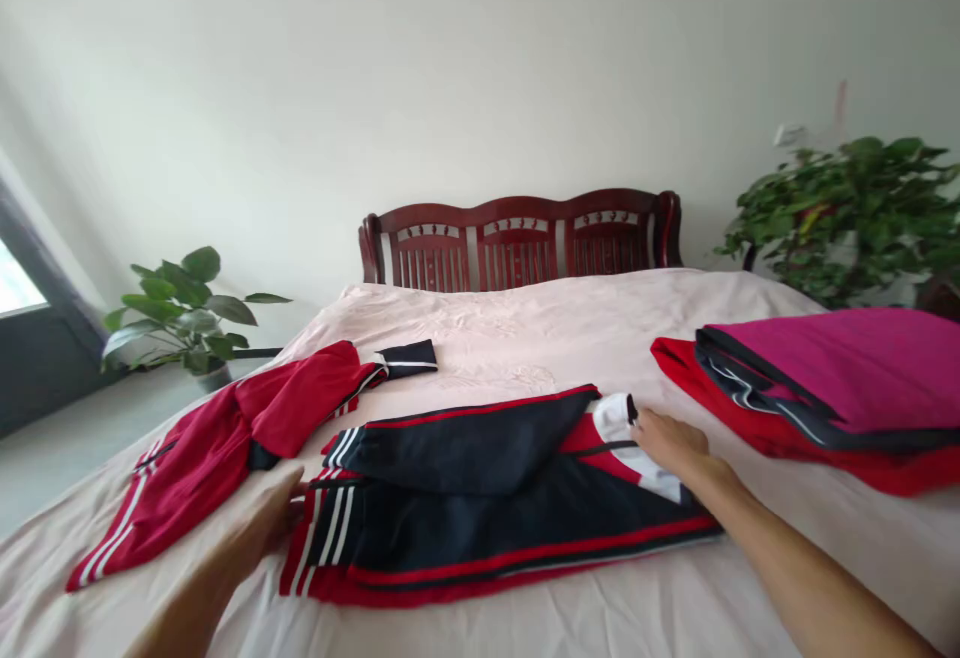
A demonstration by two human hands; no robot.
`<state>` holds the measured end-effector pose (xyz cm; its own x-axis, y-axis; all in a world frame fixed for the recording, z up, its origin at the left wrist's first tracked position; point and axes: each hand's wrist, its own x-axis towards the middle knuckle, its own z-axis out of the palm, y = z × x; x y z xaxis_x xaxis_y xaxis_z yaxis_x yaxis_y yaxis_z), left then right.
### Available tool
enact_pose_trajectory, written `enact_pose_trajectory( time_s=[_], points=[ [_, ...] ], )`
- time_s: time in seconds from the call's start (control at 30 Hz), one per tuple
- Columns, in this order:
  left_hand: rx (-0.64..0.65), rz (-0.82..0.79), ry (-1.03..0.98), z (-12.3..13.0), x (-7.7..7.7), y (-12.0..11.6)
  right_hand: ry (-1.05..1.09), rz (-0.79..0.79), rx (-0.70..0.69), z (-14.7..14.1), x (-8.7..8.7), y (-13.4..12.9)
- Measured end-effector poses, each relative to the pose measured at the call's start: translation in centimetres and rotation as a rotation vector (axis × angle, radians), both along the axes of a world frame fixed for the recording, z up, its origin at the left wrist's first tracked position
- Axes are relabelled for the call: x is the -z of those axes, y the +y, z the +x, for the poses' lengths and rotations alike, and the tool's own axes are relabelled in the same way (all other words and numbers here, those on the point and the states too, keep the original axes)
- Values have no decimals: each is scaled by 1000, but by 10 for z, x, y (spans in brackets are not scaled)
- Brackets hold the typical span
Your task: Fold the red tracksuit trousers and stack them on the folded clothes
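A dark navy and red track jacket [480,498] with white stripes lies partly folded on the bed, one sleeve laid across its body. My left hand [266,518] rests at the jacket's left end, fingers against the striped hem. My right hand [667,443] lies flat on the jacket's right end, on the white collar part. A loose red garment [225,448] with white stripes and a dark cuff lies crumpled to the left of the jacket, close to my left hand.
A stack of folded clothes [825,388], magenta on top of dark and red pieces, sits at the right on the pale pink bedsheet [525,328]. A dark wooden headboard [517,238] stands behind. Potted plants stand at left [184,313] and right [855,208].
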<state>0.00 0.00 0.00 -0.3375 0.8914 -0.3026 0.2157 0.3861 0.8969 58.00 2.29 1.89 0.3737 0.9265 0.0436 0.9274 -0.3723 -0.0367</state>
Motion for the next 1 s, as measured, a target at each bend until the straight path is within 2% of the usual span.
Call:
enact_pose_trajectory(
  time_s=[0.07, 0.13, 0.2, 0.3, 0.4, 0.5, 0.6, 0.67, 0.73, 0.8, 0.87, 1.0],
  points=[
    [62, -38, 13, 4, -2, 3, -49, 62, -18, -17, -9, 0],
    [101, 9, 200, 10, 0, 9, -77, 177, -104, -48, -15, 1],
    [111, 55, 406, 17, 6, 14, -48, 284, -262, -91, -17, 2],
    [86, 31, 542, 23, 16, 16, 39, 340, -501, -152, -6, 5],
    [56, -4, 661, 20, 18, 12, 112, 250, -517, -185, 16, 9],
    [23, -16, 770, 19, 5, 8, 142, 115, -448, -190, 36, 12],
    [11, 48, 886, 33, -18, 13, 115, 98, -441, -186, 45, 13],
    [74, 126, 960, 54, -31, 23, 102, 97, -442, -185, 45, 13],
    [182, 203, 1025, 78, -36, 34, 105, 97, -440, -185, 44, 13],
    [273, 235, 1081, 99, -30, 42, 121, 104, -441, -184, 44, 14],
    [315, 216, 1128, 112, -16, 44, 137, 120, -441, -183, 46, 14],
    [316, 158, 1208, 114, 15, 40, 152, 153, -425, -180, 51, 15]
  ],
)
